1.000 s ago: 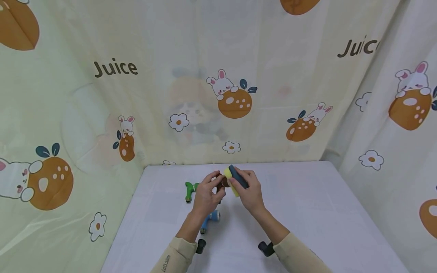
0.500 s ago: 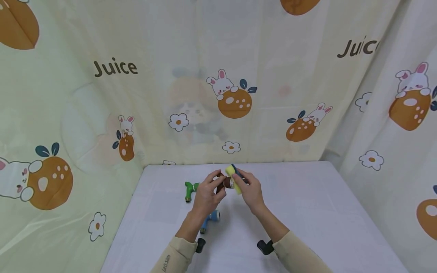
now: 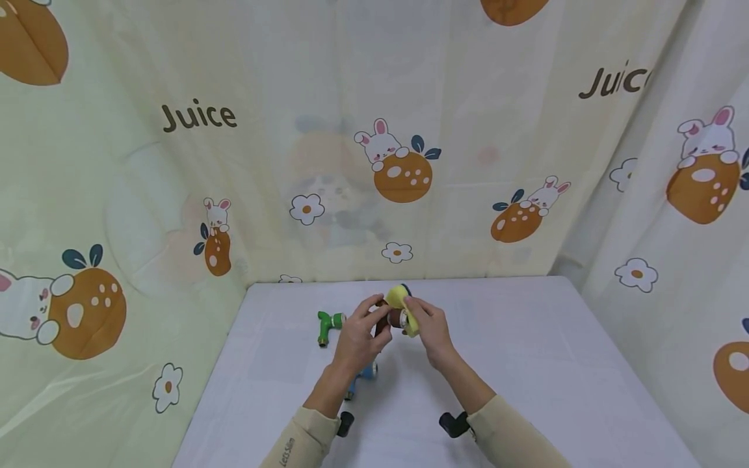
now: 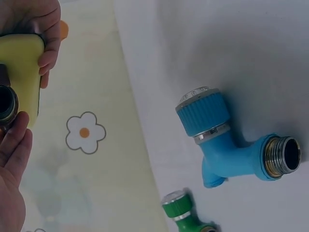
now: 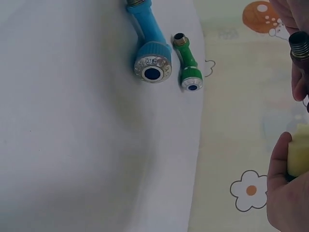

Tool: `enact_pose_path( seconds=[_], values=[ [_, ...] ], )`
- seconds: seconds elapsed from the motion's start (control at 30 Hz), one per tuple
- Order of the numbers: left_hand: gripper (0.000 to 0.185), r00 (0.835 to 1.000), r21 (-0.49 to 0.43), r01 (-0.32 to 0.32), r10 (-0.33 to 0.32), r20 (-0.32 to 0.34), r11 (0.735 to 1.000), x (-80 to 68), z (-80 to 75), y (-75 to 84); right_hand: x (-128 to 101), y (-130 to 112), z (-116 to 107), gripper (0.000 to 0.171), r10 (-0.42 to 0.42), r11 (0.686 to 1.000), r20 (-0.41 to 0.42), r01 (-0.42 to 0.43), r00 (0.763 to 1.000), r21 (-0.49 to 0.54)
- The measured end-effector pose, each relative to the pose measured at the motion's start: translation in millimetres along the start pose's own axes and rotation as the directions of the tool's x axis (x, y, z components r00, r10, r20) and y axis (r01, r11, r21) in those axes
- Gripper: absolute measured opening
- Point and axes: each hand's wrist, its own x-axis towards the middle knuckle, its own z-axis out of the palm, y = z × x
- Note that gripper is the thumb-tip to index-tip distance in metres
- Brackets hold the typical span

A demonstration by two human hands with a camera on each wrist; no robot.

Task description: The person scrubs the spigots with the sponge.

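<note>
Brn fitting (image 3: 396,318) nudged R, well off tbl (image 3: 526,364) side edges.

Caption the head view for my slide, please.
Left hand holds a brown nozzle, right hand a yellow sponge at its head, over a table with a green nozzle and a blue nozzle.

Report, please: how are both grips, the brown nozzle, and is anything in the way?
Left grip: holding brown nozzle. Right grip: holding yellow sponge at nozzle's head. No obstacle seen.

My left sleeve (image 3: 301,442) and right sleeve (image 3: 517,435) are beige, ending in loose cuffs; dark lettering (image 3: 287,451), "Let's Slim", marks the left, and a black piece (image 3: 346,424) shows beside each.
</note>
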Motion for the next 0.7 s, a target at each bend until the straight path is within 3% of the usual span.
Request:
enact_pose_path(
  seconds=[0.43, 0.7],
  values=[
    [0.042, 0.999, -0.041, 0.014, -0.012, 0.038, 0.999, -0.6, 5.7, 6.0, -5.1, 5.4, 5.1, 0.057, -0.037, 0.998, -0.101, 0.043, 0.994, 0.054],
    [0.036, 1.000, 0.124, 0.015, -0.016, 0.006, 0.992, 0.2, 4.9, 3.9, -8.5, -0.3, 5.6, 0.051, -0.010, 0.999, -0.080, 0.014, 0.997, 0.042]
  ],
)
